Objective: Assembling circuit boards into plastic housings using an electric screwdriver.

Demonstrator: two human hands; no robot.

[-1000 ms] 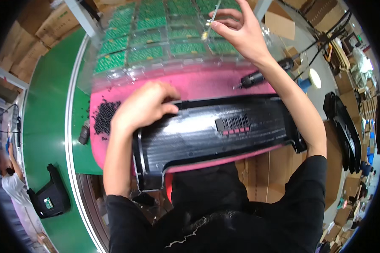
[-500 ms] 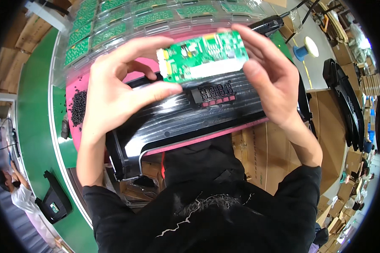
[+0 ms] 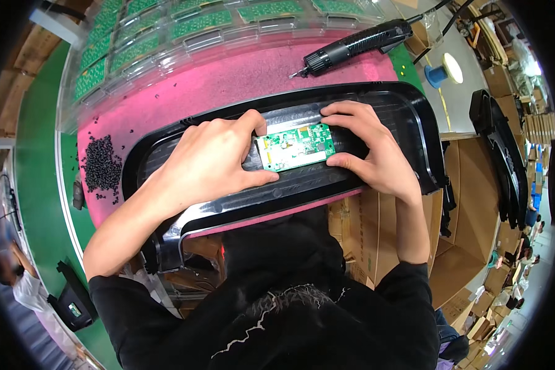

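The left hand's fingers [image 3: 253, 126] are curled close together and press down on the left end of a small green circuit board [image 3: 296, 147], with the thumb lying along the edge just below it. The right hand's fingers [image 3: 345, 114] are bent over the board's upper right corner, and the right thumb pinches in against its lower right edge. So neither hand is spread wide: both are narrowed onto the board, touching it from opposite ends, more pressing than lifting.

The board lies flat in a recess near the middle of a long black plastic panel [image 3: 413, 123], and the left hand [image 3: 213, 160] and right hand [image 3: 376, 157] rest their heels on that panel. Judging by this, the step in hand is seating the board into its place; the next move would call for even pressure at both ends so it sits level, and then something to fix it.

The panel lies across a pink mat [image 3: 228, 80] on the table. Beyond it lies a black electric screwdriver [image 3: 357, 40], well apart from the hands. A clear tray of more green boards [image 3: 166, 37] runs along the far edge, and a heap of small black screws [image 3: 98, 166] sits on the mat to the left.
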